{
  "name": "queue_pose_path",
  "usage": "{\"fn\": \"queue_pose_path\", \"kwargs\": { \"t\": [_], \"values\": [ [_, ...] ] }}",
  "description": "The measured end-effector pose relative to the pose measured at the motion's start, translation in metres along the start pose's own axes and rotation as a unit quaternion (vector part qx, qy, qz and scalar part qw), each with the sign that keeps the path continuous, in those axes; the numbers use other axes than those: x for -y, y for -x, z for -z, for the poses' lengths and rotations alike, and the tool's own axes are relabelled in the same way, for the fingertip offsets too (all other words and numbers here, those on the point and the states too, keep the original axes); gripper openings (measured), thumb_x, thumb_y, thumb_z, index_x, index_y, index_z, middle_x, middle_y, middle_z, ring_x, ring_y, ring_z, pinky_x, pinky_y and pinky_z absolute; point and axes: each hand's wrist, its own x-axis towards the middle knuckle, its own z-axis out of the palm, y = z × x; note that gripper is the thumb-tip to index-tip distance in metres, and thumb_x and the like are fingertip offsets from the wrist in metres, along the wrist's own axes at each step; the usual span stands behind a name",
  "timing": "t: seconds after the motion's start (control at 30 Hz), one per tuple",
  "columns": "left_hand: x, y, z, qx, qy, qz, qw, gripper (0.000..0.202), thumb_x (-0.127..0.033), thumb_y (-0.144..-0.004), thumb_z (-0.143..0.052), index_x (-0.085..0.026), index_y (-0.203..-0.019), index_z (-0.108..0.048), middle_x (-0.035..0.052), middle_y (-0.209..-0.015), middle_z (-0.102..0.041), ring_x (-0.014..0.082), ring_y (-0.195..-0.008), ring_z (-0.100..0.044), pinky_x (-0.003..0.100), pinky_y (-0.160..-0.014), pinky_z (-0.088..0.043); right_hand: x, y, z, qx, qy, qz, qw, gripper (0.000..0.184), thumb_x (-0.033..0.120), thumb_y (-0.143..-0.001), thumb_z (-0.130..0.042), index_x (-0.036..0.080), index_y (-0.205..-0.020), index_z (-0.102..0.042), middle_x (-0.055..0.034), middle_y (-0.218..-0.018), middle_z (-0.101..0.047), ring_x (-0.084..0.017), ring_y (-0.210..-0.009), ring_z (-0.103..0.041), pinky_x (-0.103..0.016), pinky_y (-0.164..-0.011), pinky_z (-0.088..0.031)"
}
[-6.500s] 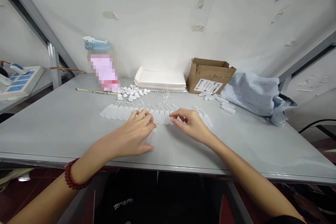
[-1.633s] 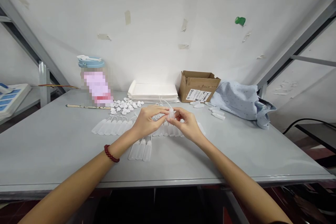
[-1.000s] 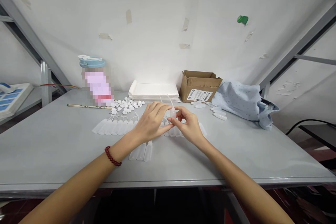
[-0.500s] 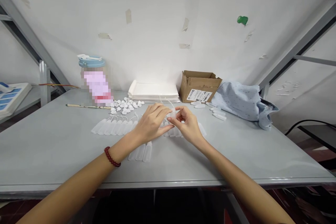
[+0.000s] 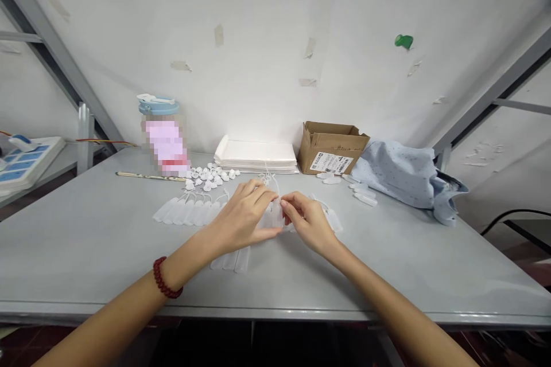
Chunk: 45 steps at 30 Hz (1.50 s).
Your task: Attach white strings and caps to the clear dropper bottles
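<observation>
My left hand (image 5: 243, 219) and my right hand (image 5: 306, 222) meet just above the middle of the grey table (image 5: 86, 252). Together they pinch a small translucent plastic bottle (image 5: 274, 213) between the fingertips. A row of similar bottles (image 5: 187, 211) lies to the left of the hands. A few more bottles (image 5: 235, 261) lie in front of my left hand, partly hidden by it. A heap of small white caps (image 5: 210, 176) sits behind the row. A red bead bracelet circles my left wrist.
At the back stand a blue-lidded jar (image 5: 162, 135), a stack of white sheets (image 5: 258, 155), a cardboard box (image 5: 331, 146) and a bundled light-blue cloth (image 5: 408, 175). A thin stick (image 5: 148, 176) lies at the back left. Loose bottles (image 5: 365, 198) lie near the cloth.
Both hands have come down a little toward the table with the bottle still pinched between them. The camera has tilted up slightly.
</observation>
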Motion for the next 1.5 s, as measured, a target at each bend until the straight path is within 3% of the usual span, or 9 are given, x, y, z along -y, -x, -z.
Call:
{"fn": "queue_pose_path", "kwargs": {
  "t": [0.27,0.47,0.63,0.77,1.1,1.5],
  "values": [
    [-0.015,0.042,0.018,0.084,0.013,0.070,0.994,0.040,-0.038,-0.075,-0.070,-0.020,-0.108,-0.056,0.0076,-0.103,-0.057,0.0279,-0.103,-0.044,0.041,-0.085,-0.040,0.014,0.015,-0.015,0.135,-0.044,-0.065,0.988,0.009,0.019,-0.084,-0.052,0.017,-0.080,-0.061,0.0010,-0.058,-0.062,-0.012,-0.053,-0.058,-0.024,-0.052,-0.045],
    [-0.016,0.054,0.016,0.121,0.044,0.083,0.988,0.040,-0.042,-0.071,-0.073,-0.020,-0.102,-0.059,0.0065,-0.098,-0.056,0.0260,-0.097,-0.044,0.039,-0.080,-0.042,0.009,0.021,-0.022,0.200,-0.015,-0.068,0.977,0.011,0.020,-0.082,-0.055,0.017,-0.074,-0.062,0.0002,-0.062,-0.064,-0.012,-0.050,-0.059,-0.024,-0.049,-0.043],
    [-0.017,0.052,0.014,0.141,0.049,0.094,0.984,0.037,-0.043,-0.073,-0.071,-0.019,-0.098,-0.059,0.0062,-0.096,-0.055,0.0254,-0.095,-0.043,0.039,-0.081,-0.041,0.010,0.021,-0.021,0.217,0.023,-0.062,0.974,0.020,0.020,-0.086,-0.049,0.017,-0.069,-0.060,0.0006,-0.060,-0.064,-0.009,-0.044,-0.052,-0.024,-0.051,-0.042],
    [-0.016,0.052,0.016,0.163,0.049,0.100,0.980,0.039,-0.044,-0.074,-0.069,-0.018,-0.102,-0.059,0.0064,-0.097,-0.055,0.0255,-0.097,-0.042,0.041,-0.084,-0.038,0.013,0.020,-0.019,0.233,0.064,-0.035,0.970,0.026,0.014,-0.086,-0.044,0.016,-0.064,-0.058,-0.0003,-0.061,-0.064,-0.010,-0.053,-0.056,-0.023,-0.058,-0.042],
    [-0.014,0.053,0.017,0.199,0.030,0.088,0.976,0.041,-0.047,-0.078,-0.064,-0.016,-0.105,-0.060,0.0075,-0.100,-0.054,0.0268,-0.099,-0.040,0.042,-0.085,-0.034,0.016,0.020,-0.017,0.250,0.140,-0.055,0.957,0.019,0.024,-0.085,-0.056,0.013,-0.092,-0.070,-0.0026,-0.064,-0.068,-0.012,-0.058,-0.058,-0.024,-0.059,-0.040],
    [-0.011,0.057,0.016,0.191,0.024,0.076,0.978,0.043,-0.049,-0.078,-0.063,-0.017,-0.107,-0.059,0.0078,-0.100,-0.053,0.0267,-0.098,-0.040,0.042,-0.086,-0.034,0.011,0.021,-0.019,0.248,0.143,-0.034,0.958,0.018,0.025,-0.085,-0.055,0.014,-0.089,-0.069,-0.0014,-0.063,-0.067,-0.011,-0.056,-0.055,-0.023,-0.055,-0.035]
  ]
}}
